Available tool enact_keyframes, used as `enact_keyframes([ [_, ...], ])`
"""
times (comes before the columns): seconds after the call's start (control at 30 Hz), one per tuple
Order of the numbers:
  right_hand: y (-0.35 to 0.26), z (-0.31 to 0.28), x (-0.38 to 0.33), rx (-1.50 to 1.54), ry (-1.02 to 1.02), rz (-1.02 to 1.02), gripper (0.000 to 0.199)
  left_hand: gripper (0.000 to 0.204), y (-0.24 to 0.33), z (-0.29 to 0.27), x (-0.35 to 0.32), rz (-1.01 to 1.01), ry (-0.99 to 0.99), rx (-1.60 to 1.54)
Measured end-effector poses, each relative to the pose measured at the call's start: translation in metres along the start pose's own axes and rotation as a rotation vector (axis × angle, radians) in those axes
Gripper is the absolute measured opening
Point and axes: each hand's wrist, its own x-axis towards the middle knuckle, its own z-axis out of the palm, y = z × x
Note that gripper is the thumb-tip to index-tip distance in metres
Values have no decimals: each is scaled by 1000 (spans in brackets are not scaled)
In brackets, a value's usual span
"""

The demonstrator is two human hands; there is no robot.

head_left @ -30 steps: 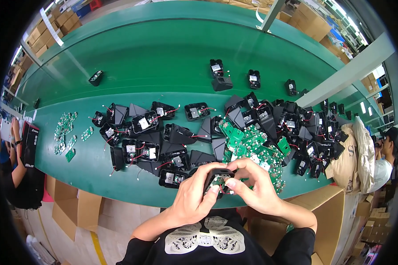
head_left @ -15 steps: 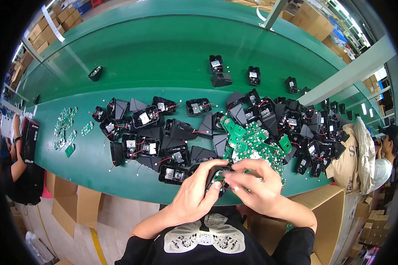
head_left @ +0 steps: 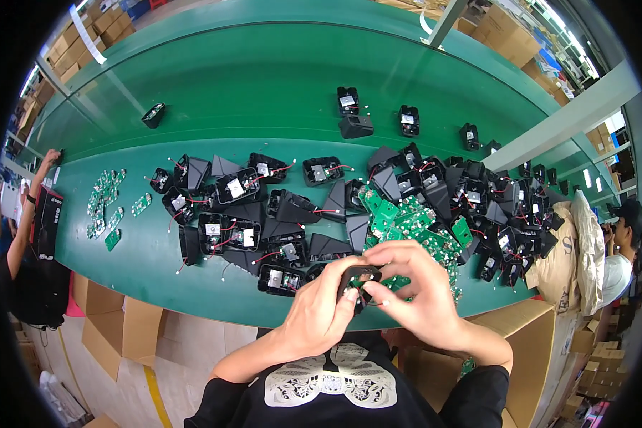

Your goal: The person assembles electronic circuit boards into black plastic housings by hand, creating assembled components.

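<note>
My left hand [head_left: 319, 305] is wrapped round a small black plastic housing [head_left: 366, 271], its open side turned up, above the table's near edge. Inside the housing, a bit of green circuit board [head_left: 354, 282] shows beside my left thumb. My right hand [head_left: 424, 299] grips the housing's right side, index finger at the far rim and thumb by the board. Just beyond my right hand lies a heap of green circuit boards [head_left: 406, 222]. Left of it, several black housings with red wires [head_left: 239, 187] are spread over the table; part of the housing's inside is hidden by my fingers.
More black housings [head_left: 471, 196] crowd the table's right. Loose boards [head_left: 105, 192] lie at the left. Several housings sit on the green strip [head_left: 264, 85] behind. Cardboard boxes [head_left: 524, 342] stand below the near edge. Co-workers are at the left [head_left: 25, 228] and right [head_left: 620, 250].
My right fingers, bunched over the board half a second ago, have spread round the housing's right side. The housing's opening shows more. The left co-worker's arm has reached up toward the green strip.
</note>
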Motion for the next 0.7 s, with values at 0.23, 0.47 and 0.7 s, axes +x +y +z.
enact_keyframes([
  [0.23, 4, -28, 12, 578, -556, 761, 24, 42, 4, -24, 13, 323, -1, 412],
  [0.47, 5, -28, 22, 561, -786, 801, 22, 55, 4, -22, 18, 556, 31, 700],
  [0.7, 15, -30, 23, 676, -785, 760, 22, 56, -1, -24, 19, 474, 79, 643],
])
